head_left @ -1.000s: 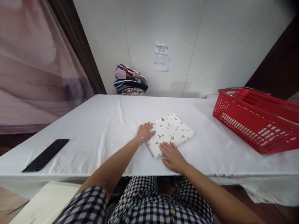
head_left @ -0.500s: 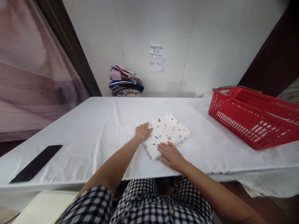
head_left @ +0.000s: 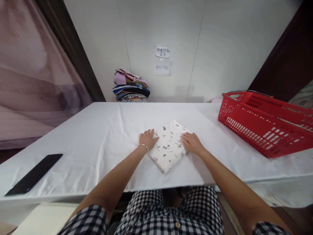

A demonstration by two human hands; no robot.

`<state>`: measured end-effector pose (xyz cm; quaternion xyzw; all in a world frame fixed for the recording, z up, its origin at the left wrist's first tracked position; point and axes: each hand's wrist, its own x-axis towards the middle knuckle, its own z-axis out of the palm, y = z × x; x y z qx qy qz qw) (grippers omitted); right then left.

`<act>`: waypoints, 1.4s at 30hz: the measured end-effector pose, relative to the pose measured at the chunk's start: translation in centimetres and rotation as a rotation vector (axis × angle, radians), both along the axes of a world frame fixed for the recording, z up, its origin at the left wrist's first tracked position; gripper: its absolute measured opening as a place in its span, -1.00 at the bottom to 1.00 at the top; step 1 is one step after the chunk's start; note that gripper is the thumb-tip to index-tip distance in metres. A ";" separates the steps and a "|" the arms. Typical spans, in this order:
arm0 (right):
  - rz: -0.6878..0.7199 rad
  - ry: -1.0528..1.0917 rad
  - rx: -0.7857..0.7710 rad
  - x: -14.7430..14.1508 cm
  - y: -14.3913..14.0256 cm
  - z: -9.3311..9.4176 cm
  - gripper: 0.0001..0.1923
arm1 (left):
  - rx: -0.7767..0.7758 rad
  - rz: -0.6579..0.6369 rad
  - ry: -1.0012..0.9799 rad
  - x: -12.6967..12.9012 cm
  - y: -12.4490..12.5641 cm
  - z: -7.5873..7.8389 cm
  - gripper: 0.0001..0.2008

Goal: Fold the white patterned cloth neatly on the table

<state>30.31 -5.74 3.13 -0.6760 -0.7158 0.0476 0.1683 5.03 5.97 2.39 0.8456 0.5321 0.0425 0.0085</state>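
Note:
A folded white cloth (head_left: 168, 147) with a small scattered print lies on the white-covered table (head_left: 102, 130), turned so that one corner points towards me. My left hand (head_left: 148, 138), with a bracelet at the wrist, rests flat at the cloth's left corner, fingers stretched out. On the opposite side, my right hand (head_left: 192, 143) lies with its fingers extended over the cloth's right corner. Both hands touch the cloth from above without gripping it. The right corner is partly hidden beneath my right hand.
A red plastic basket (head_left: 264, 127) with metal handles stands at the table's right end. Folded clothes (head_left: 131, 86) are stacked by the back wall. A dark flat panel (head_left: 34, 174) lies at the left front. Two paper notes (head_left: 163, 67) hang on the wall.
My right hand has moved from the cloth's near edge up to its right corner. The cloth has turned slightly, its near corner now closer to me. My left hand stays at the left corner.

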 end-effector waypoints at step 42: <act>-0.505 0.231 -0.040 5.3 2.8 -1.9 -0.68 | 0.028 0.082 -0.177 0.5 -1.4 -1.6 -0.56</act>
